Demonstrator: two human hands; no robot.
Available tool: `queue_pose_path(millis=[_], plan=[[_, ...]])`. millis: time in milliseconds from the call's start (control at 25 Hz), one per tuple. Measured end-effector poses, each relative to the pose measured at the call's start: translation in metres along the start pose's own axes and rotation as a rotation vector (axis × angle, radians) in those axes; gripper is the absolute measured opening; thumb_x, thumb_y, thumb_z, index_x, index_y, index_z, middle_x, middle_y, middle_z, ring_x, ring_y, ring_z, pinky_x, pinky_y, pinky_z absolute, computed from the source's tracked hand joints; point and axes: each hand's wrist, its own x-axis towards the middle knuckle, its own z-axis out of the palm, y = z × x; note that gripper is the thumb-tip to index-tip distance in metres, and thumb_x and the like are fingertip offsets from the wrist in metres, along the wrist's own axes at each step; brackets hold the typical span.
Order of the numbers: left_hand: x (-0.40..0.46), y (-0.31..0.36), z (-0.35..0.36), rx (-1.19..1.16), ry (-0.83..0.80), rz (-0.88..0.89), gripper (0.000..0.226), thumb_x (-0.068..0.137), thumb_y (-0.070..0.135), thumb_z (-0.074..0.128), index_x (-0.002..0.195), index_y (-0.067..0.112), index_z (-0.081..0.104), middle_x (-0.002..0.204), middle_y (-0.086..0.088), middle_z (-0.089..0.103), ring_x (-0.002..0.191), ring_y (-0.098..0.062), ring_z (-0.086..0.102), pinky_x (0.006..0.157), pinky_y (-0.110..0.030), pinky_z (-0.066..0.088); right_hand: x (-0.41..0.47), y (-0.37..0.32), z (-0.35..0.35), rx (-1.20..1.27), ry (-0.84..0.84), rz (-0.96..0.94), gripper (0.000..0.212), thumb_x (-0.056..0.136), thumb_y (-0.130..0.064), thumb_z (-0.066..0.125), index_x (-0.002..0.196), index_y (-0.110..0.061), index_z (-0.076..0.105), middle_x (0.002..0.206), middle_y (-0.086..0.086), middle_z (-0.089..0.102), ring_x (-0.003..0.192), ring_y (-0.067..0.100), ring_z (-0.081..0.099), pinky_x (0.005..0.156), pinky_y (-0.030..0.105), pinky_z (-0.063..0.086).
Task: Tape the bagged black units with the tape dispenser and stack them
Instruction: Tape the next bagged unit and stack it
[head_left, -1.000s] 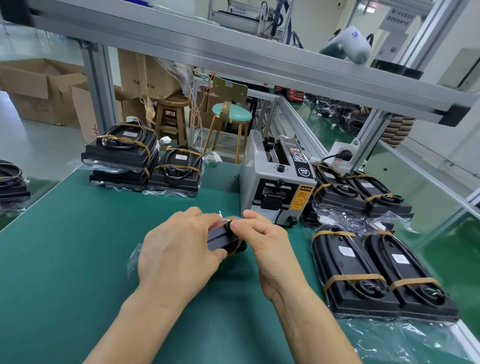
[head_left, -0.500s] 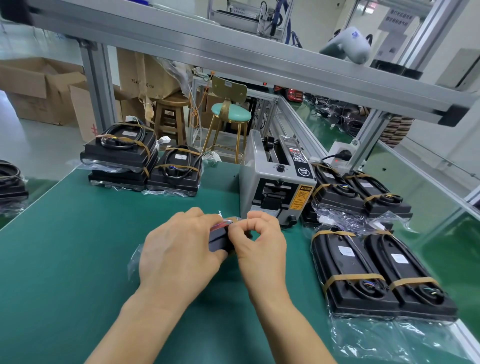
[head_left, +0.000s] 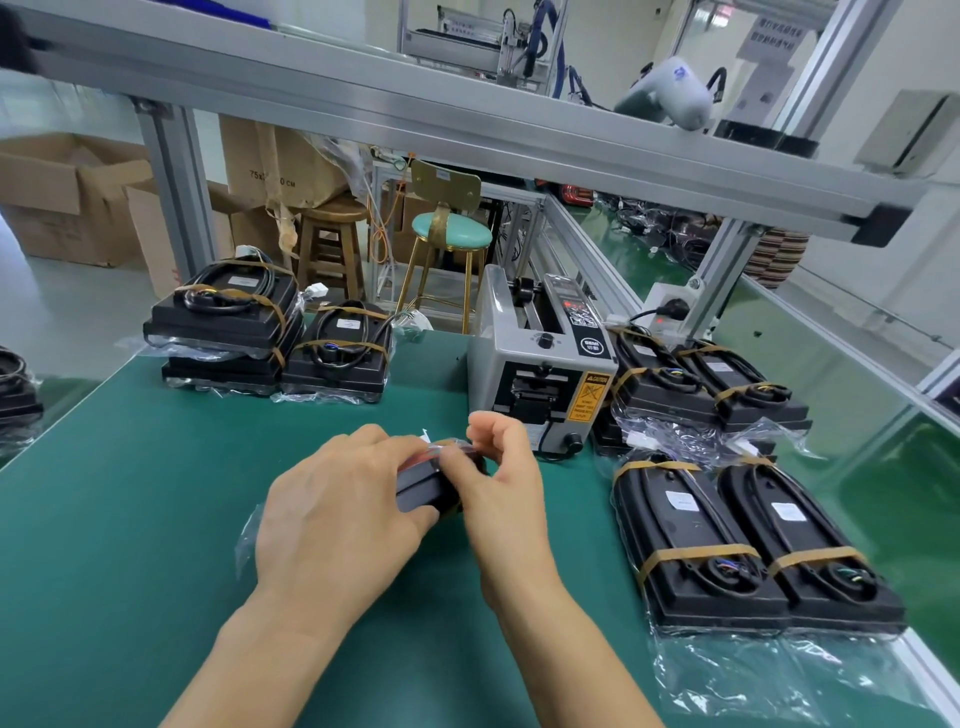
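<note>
I am gripping the bagged black unit (head_left: 423, 486) in my left hand (head_left: 337, 514), its long axis running left-right; my right hand (head_left: 501, 467) is pinching tape at its right end.

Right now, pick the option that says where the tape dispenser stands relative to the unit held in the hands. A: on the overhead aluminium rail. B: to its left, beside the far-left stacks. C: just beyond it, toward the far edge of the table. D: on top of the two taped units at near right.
C: the grey tape dispenser sits on the green mat directly behind the bagged black unit, which the left hand and right hand hold.
</note>
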Motion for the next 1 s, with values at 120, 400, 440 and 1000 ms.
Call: queue_pose_path(millis=[120,400,440,1000], plan=[[0.0,-0.002,-0.003,-0.059,0.021,0.025,0.033,0.068,0.051,0.069,0.099,0.043,0.064,0.086,0.015,0.061,0.084,-0.009,0.057,0.063,-0.027,0.042,0.0,-0.001,-0.006,-0.111,-0.104,-0.017,0.053,0.062,-0.039,0.074,0.109,-0.04,0.05,0.119,-0.014,0.053,0.116,0.002,0.049,0.105,0.036,0.04],[0.008,-0.048,-0.018,-0.894,0.004,0.075,0.055,0.042,0.036,0.084,0.095,0.04,0.069,0.094,0.013,0.072,0.083,-0.003,0.066,0.078,-0.011,0.048,0.003,0.007,-0.063,-0.133,-0.346,-0.116,0.113,0.044,-0.046,0.086,0.135,-0.058,0.02,0.138,-0.029,0.039,0.128,-0.019,0.032,0.097,-0.001,0.024],[0.008,-0.052,-0.017,-1.003,0.007,0.102,0.059,0.04,0.034,0.086,0.097,0.035,0.069,0.095,0.006,0.073,0.087,-0.007,0.067,0.081,-0.013,0.049,0.002,0.006,-0.066,-0.135,-0.375,-0.137,0.115,0.046,-0.045,0.087,0.134,-0.062,0.016,0.139,-0.032,0.038,0.13,-0.017,0.031,0.102,0.006,0.023],[0.007,-0.054,0.005,-1.532,-0.032,0.084,0.067,0.04,-0.011,0.069,0.101,0.015,0.074,0.095,-0.011,0.073,0.087,-0.02,0.069,0.077,-0.026,0.056,-0.014,-0.034,-0.066,-0.024,-0.318,-0.44,0.074,0.059,-0.006,0.084,0.117,-0.043,0.057,0.116,-0.011,0.067,0.111,0.011,0.062,0.098,0.027,0.047]])
